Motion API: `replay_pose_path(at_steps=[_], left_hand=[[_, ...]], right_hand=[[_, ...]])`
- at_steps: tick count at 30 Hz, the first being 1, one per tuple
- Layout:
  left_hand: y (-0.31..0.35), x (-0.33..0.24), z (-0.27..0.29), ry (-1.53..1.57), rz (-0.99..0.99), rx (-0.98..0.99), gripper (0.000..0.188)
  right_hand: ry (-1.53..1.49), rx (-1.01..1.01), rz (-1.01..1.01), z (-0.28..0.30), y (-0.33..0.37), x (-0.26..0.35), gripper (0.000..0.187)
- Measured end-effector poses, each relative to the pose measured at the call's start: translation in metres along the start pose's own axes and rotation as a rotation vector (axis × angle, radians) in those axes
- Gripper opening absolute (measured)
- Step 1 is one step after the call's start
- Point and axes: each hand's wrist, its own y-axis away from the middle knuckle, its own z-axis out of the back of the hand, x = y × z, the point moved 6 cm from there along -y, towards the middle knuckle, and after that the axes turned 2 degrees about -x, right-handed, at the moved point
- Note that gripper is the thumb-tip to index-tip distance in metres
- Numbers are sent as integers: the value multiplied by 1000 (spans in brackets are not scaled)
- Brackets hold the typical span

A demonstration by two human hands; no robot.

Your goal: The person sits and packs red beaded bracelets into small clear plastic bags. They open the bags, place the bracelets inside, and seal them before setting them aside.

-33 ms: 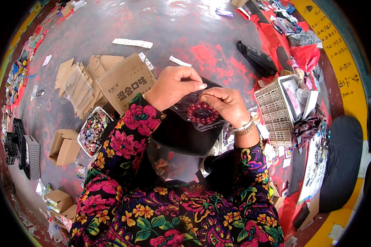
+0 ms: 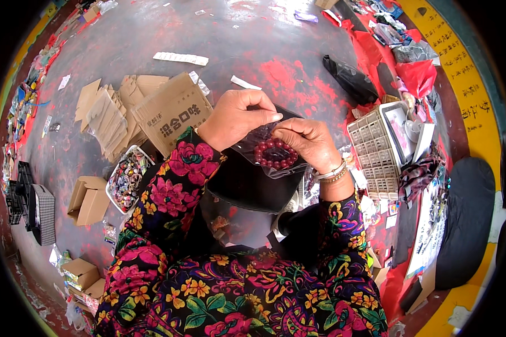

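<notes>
A small clear plastic bag (image 2: 246,144) hangs between my two hands, with a red beaded bracelet (image 2: 276,164) showing in its lower part. My left hand (image 2: 239,117) is closed, thumb and forefinger pinching at the bag's top edge. On the other side, my right hand (image 2: 312,143) also pinches the upper part of the bag, just above the beads. Both grips are close together, only a short gap apart. Below the bag lies a black flat-topped surface (image 2: 247,188), in front of my body.
Flattened cardboard (image 2: 171,115) lies left of my hands, near a white basket of small trinkets (image 2: 128,180) and an open carton (image 2: 88,200). To the right stand a cream plastic crate (image 2: 374,151) and a black plastic bag (image 2: 349,80). Mixed goods line the right wall.
</notes>
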Motion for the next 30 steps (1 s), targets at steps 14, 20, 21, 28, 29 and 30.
replay_pose_path(at_steps=[14, 20, 21, 28, 29, 30], left_hand=[[-1, -4, 10, 28, -47, -144, 16], [-1, 16, 38, 389, 98, -406, 35], [-2, 23, 31, 524, 181, -376, 37], [6, 51, -32, 697, 522, 26, 31], [6, 54, -35, 692, 517, 21, 30], [7, 57, -36, 701, 574, 60, 31]], right_hand=[[-110, -69, -111, 7, -3, -6, 11], [-506, -397, -185, 37, -4, -27, 14], [-622, -457, -84, 42, -7, -31, 17], [-784, -541, -206, 52, -7, -48, 22], [-791, -558, -188, 52, -7, -49, 23], [-792, -577, -141, 53, -7, -48, 25]])
